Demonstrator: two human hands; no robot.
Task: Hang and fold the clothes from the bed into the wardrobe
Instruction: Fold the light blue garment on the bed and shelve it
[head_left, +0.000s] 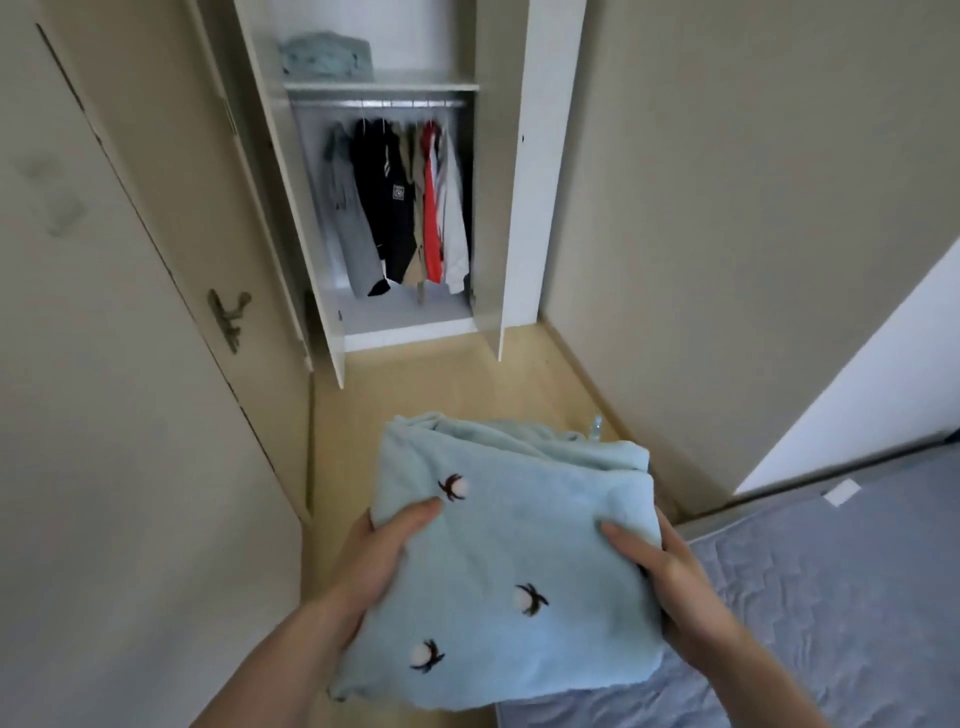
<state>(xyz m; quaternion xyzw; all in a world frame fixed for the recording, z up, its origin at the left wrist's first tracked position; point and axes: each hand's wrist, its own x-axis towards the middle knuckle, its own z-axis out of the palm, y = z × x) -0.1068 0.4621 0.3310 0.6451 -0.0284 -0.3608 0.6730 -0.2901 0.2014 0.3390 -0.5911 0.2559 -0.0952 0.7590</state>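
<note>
Our forearms bare, both reaching forward from bottom edge, converging. Our left hand (387, 545) grips left side of folded garment (509, 561), thumb on top, fingers hidden beneath. Our right hand (657, 566) grips right side likewise, thumb flat on top, fingers curled under.

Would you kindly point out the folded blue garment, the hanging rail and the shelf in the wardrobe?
folded blue garment (498, 561), head view, middle of its top face.
hanging rail (379, 103), head view, bare midsection.
shelf (415, 85), head view, front edge.

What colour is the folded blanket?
Light blue folded blanket with white-and-dark embroidered motifs; head view.
</note>
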